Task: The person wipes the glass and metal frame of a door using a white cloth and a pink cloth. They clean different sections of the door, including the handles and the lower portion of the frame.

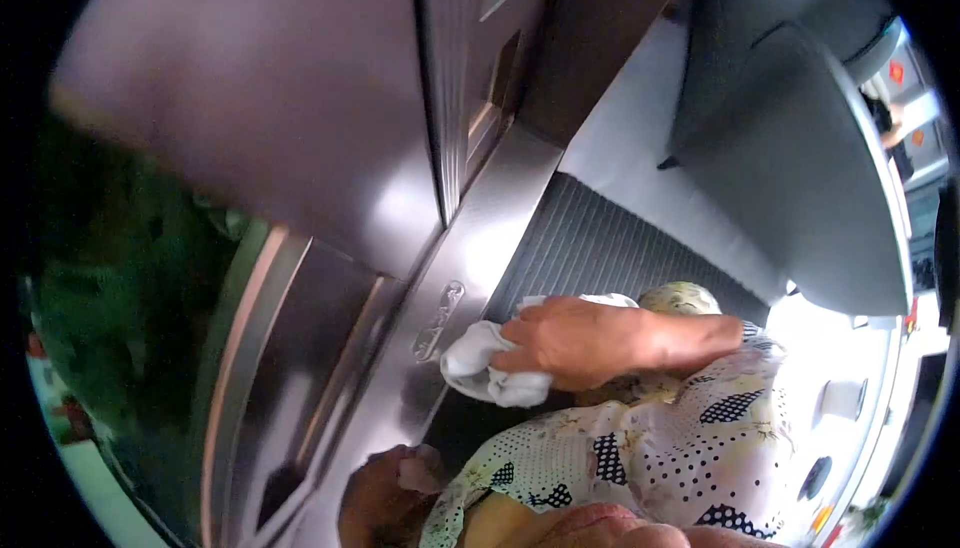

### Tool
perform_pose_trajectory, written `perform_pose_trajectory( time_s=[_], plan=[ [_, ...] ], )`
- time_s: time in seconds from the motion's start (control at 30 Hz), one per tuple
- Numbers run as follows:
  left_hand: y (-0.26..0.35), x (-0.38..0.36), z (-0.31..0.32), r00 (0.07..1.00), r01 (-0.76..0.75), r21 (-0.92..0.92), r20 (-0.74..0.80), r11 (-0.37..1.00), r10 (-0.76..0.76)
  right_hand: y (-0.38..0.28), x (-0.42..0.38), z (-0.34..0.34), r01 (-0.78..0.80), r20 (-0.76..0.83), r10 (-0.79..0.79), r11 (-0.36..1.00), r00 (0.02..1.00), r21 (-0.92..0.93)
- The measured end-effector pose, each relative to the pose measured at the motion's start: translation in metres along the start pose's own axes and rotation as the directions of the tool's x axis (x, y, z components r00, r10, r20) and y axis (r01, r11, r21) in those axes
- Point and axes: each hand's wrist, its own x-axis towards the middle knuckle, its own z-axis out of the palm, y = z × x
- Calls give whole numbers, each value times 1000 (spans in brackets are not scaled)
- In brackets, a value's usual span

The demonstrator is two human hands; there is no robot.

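Note:
My right hand (565,343) grips a bunched white cloth (500,368) at the edge of a shiny metal door sill (500,213). The cloth lies beside an engraved oblong mark (438,323) on the sill. Fingers curl over the cloth, and part of it shows behind the hand. Low in the view, my left hand (385,493) is in shadow near the sill, close to my body. Blur and shadow hide how its fingers are held. My patterned white clothing (690,438) fills the area below the right forearm.
Dark brown door panels (270,78) with raised mouldings stand along the left and top. A ribbed dark mat (610,238) lies inside the sill. At the right rises a large grey curved panel (790,168). Part of another person (885,118) shows at the far right.

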Motion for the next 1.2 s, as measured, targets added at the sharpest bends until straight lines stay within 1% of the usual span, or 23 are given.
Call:
perform_pose_trajectory(
  time_s=[0.03, 0.07, 0.13, 0.17, 0.27, 0.33, 0.37, 0.47, 0.57, 0.67, 0.7, 0.73, 0.77, 0.8, 0.83, 0.87, 0.93, 0.97, 1.0, 1.07, 1.13, 1.17, 1.2],
  plan=[
    [8, 2, -2, 1000, 24, -23, -8, 999, -24, -3, -5, -13, 18, -21, -15, 994, 1000, 107],
    [15, 4, 0, 999, 46, -21, -5, 999, -46, 3, -9, -15, 28, -50, -22, 992, 999, 122],
    [26, 7, 5, 997, 72, -33, 10, 997, -72, 1, -19, -20, 10, -102, 3, 992, 995, 125],
    [32, 8, 6, 997, 80, -35, 25, 996, -80, 3, -20, -13, -29, -53, 31, 999, 998, 39],
    [56, 14, 7, 995, 88, -72, 51, 993, -84, 1, -16, -3, -20, -27, 22, 997, 999, 75],
    [58, 22, 21, 994, 84, -113, 75, 990, -76, -8, -3, 5, 37, -98, -14, 971, 995, 237],
    [64, 26, 26, 993, 84, -132, 90, 988, -73, -9, 1, 7, 43, -19, -38, 911, 999, 409],
    [90, 30, 43, 987, 88, -182, 150, 979, -60, -13, 2, -1, 7, 79, -54, 863, 995, 505],
    [110, 22, 55, 983, 81, -234, 181, 969, -39, -18, 6, 33, -6, 28, -12, 829, 1000, 559],
    [130, 12, 59, 973, 82, -300, 229, 951, -12, -3, 2, 35, -74, -2, 113, 658, 994, 750],
    [136, 5, 62, 969, 82, -320, 248, 944, -1, -2, 13, 98, -43, -206, 299, 655, 932, 754],
    [142, -2, 62, 964, 70, -337, 263, 939, 23, 7, 3, 94, -175, -158, 478, 579, 864, 796],
    [143, -12, 73, 961, 53, -363, 272, 930, 52, 2, -11, 93, -283, -128, 636, 503, 761, 817],
    [145, -24, 75, 952, 42, -394, 293, 918, 82, 0, -24, 95, -412, -16, 811, 314, 585, 856],
    [148, -34, 75, 945, 35, -424, 310, 905, 108, -6, -30, 133, -330, 25, 931, 104, 364, 938],
    [151, -46, 72, 930, 31, -460, 338, 887, 143, -18, -48, 136, -417, 236, 941, -119, 242, 901],
    [151, -69, 52, 874, 16, -531, 419, 848, 246, -44, -80, 152, -600, 317, 892, -67, 321, 797],
    [152, -75, 42, 835, 3, -557, 458, 831, 304, -64, -99, 140, -578, 367, 849, -92, 379, 811],
    [153, -76, 30, 783, -21, -581, 497, 814, 375, -78, -118, 125, -512, 339, 826, -73, 450, 856],
    [161, -73, 8, 666, -59, -643, 544, 764, 510, -101, -159, 74, -378, 338, 799, -151, 497, 913],
    [184, -67, -14, 652, 18, -689, 558, 725, 513, -108, -194, 70, -415, 361, 845, -187, 394, 890],
    [209, -72, -24, 750, 152, -717, 532, 680, 394, -110, -217, 34, -325, 367, 868, -258, 336, 910],
    [235, -77, -35, 829, 262, -759, 493, 596, 265, -107, -234, 38, -258, 342, 899, -274, 272, 926]
  ],
)
